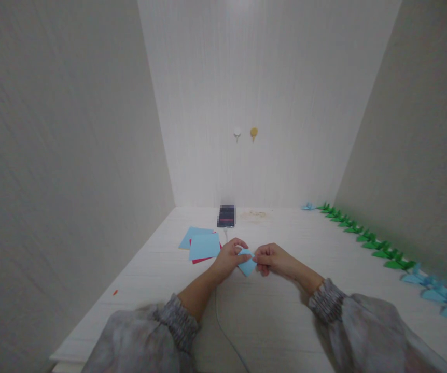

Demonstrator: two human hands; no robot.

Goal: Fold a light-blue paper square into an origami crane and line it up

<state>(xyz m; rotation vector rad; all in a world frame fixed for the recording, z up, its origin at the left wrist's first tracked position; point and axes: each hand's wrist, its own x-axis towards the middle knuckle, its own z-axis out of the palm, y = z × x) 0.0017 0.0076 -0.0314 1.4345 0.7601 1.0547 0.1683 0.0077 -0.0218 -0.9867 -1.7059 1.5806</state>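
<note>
A small folded piece of light blue origami paper [248,267] is held between both hands above the white table. My left hand [230,257] grips its upper left side, with the thumb lying across the front. On the other side, my right hand [268,258] pinches the right corner between thumb and fingers. The fingertips hide parts of its edges, so the exact fold cannot be made out. Just left of my left hand lie loose square sheets, a light blue sheet [205,246] over a red sheet [202,261], with another blue sheet [193,234] behind.
A phone [226,216] lies near the back wall, its white cable [227,331] running under my left arm to the front. Green folded paper cranes [369,241] and blue paper cranes [437,295] line the right wall. An orange scrap [115,292] lies at left. Two hooks [253,133] hang on the wall.
</note>
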